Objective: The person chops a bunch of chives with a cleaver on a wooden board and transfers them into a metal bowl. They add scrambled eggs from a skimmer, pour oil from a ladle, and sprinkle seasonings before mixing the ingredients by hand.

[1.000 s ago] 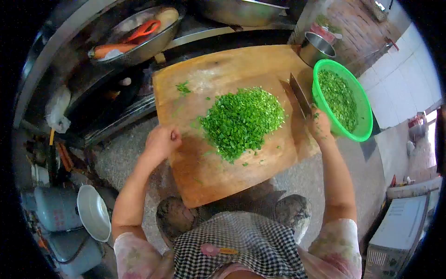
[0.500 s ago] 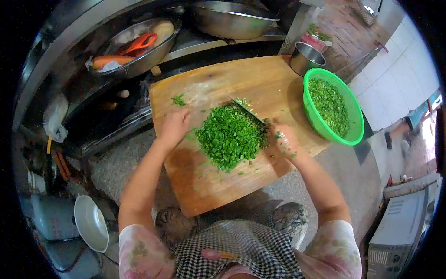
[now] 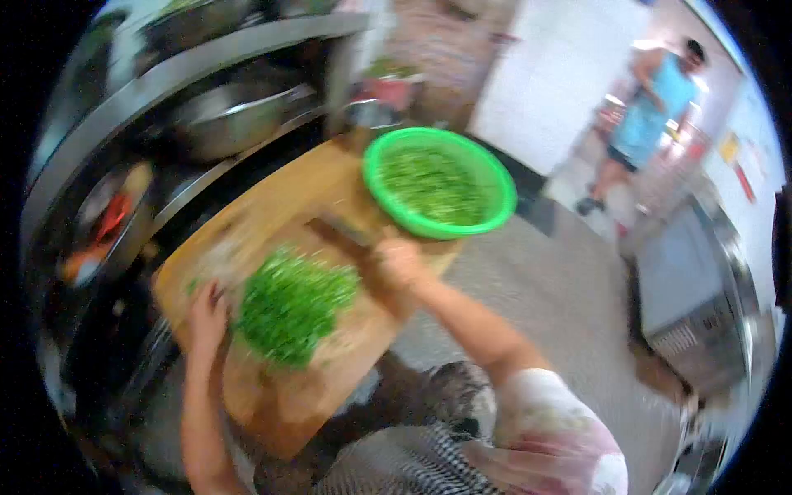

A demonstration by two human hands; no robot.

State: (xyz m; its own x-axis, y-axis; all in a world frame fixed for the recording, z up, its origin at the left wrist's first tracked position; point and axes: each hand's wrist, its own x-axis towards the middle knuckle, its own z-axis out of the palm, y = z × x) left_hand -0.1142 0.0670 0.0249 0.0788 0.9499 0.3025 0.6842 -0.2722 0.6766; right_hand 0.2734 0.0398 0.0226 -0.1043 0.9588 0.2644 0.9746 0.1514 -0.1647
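Observation:
A knife (image 3: pixel 345 231) is gripped in my right hand (image 3: pixel 398 260). Its blade points to the upper left, above the wooden cutting board (image 3: pixel 309 188), beyond the pile of chopped greens (image 3: pixel 293 305). At the board's left side is my left hand (image 3: pixel 208 315), its fingers loosely bent and a little apart, with nothing visible in them. The pile lies between both hands, nearer the left one. Just past my right hand, a green plastic basin (image 3: pixel 375 194) holds more chopped greens (image 3: pixel 433 183). The picture is smeared by motion.
A metal pot (image 3: pixel 371 114) stands behind the basin. On the dark stove at left are a large metal pan (image 3: pixel 231 124) and a bowl (image 3: pixel 132 227) with orange items. A person (image 3: pixel 656 103) in blue stands in the doorway. A boxy appliance (image 3: pixel 693 289) is at right.
The view has swung right, bringing the person into sight. My right hand has lifted the knife away from the pile towards the basin. My left hand's fingers have loosened.

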